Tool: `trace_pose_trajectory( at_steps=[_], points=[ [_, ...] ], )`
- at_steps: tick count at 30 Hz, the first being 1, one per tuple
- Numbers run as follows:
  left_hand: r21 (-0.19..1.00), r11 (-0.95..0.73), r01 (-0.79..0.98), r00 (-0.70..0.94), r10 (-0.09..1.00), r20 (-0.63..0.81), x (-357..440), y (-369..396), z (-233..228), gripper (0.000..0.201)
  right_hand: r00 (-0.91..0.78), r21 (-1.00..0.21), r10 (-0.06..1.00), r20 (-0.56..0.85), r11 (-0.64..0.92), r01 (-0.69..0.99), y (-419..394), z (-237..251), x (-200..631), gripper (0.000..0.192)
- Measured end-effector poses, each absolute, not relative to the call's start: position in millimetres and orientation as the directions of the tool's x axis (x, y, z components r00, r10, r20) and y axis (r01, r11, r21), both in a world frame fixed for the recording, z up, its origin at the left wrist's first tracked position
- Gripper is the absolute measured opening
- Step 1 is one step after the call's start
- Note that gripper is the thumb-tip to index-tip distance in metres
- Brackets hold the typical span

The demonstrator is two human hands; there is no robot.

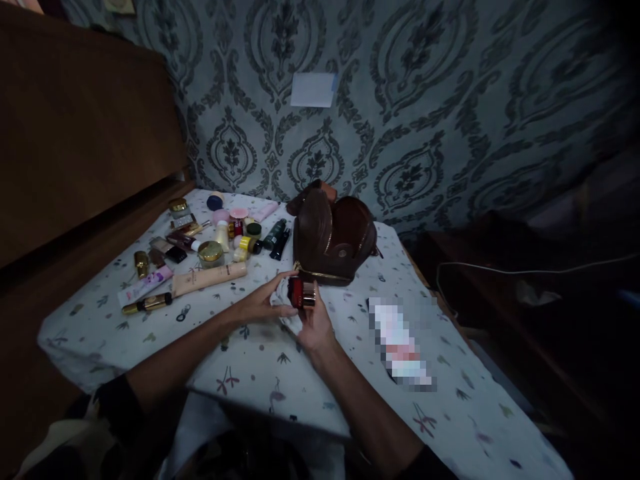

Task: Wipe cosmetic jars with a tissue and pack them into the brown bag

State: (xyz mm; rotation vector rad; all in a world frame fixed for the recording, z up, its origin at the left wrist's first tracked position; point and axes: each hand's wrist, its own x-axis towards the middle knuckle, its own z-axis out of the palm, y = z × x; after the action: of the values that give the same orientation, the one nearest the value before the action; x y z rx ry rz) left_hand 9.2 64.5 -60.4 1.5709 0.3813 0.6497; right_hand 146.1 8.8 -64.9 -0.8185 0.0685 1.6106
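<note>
Together, both hands (287,308) grip the red compact (301,292) beside the brown bag (333,237).

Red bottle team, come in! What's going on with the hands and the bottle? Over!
Left hand and right hand both closed on small red bottle, white cloth under it. Brown bag just behind. Cosmetics scattered left, not in the way.

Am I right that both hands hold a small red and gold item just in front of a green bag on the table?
Not quite. In the head view the bag is brown, not green. The left hand and right hand do hold the small red and gold item just in front of it.
</note>
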Motion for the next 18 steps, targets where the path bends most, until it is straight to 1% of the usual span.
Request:
trace_pose_trajectory(
  at_steps=[1,5,7,9,12,14,16,18],
  points=[
    [0.983,-0.138,-0.122,0.761,0.623,0.182,9,63,-59,0.077,-0.010,-0.411,0.850,-0.527,-0.265,-0.873,8,-64,145,0.046],
    [0.974,-0.194,-0.113,0.640,0.736,0.221,9,60,-54,0.048,-0.112,-0.467,0.906,-0.408,-0.312,-0.827,7,-59,139,0.053],
    [0.973,-0.205,-0.110,0.603,0.764,0.229,9,60,-52,0.042,-0.118,-0.523,0.913,-0.390,-0.325,-0.788,7,-58,138,0.053],
    [0.963,-0.263,-0.053,0.558,0.792,0.247,10,59,-50,0.040,-0.044,-0.618,0.931,-0.363,-0.275,-0.736,7,-58,138,0.052],
    [0.906,-0.416,0.080,0.490,0.808,0.327,9,61,-48,0.035,0.140,-0.784,0.965,-0.223,-0.092,-0.614,4,-59,139,0.048],
    [0.882,-0.456,0.117,0.478,0.805,0.353,7,62,-48,0.030,0.184,-0.838,0.972,-0.147,-0.023,-0.545,2,-60,139,0.050],
    [0.912,-0.403,0.081,0.477,0.819,0.319,6,64,-49,0.033,0.161,-0.845,0.977,-0.141,-0.035,-0.533,0,-60,138,0.049],
    [0.958,-0.286,0.003,0.452,0.855,0.254,6,66,-50,0.039,0.109,-0.826,0.978,-0.179,-0.090,-0.556,-1,-60,138,0.046]
  ],
)
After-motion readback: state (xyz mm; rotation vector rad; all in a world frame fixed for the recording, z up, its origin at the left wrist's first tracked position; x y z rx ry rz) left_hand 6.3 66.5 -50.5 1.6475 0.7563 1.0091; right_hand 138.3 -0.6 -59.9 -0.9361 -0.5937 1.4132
